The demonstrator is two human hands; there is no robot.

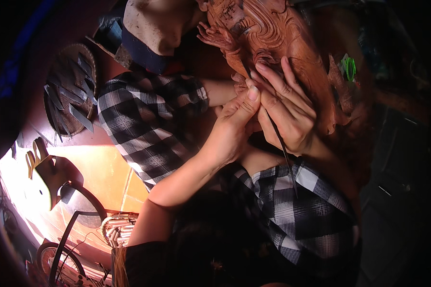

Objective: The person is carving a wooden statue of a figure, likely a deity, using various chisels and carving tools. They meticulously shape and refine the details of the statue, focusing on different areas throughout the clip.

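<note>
Dim workshop surroundings are seen, with an orange floor [105,172] lit at lower left and darkness to the right. At upper centre a reddish-brown wood carving [273,33], cut with curling relief, is propped against the person's lap, which is covered in black-and-white checked cloth [148,119], so that the worked face is turned toward the hands.

A thin, dark chisel [277,138] is held slanting, its tip set into the carving near the fingertips and its shaft running down past the wrist. The right hand [287,105] is closed around the chisel, fingers laid flat on the wood, seemingly to brace the cut. The left hand [234,124] is pressed against the right, its thumb [252,95] raised beside the blade, apparently to steady and guide the tip; whether it grips anything itself cannot be told.

Farther out, at left, a round woven tray [88,62] is seen carrying many spare blades [64,103], kept within reach. Below it lie a pale wooden cutout [40,177] and a black metal frame [76,215].
</note>
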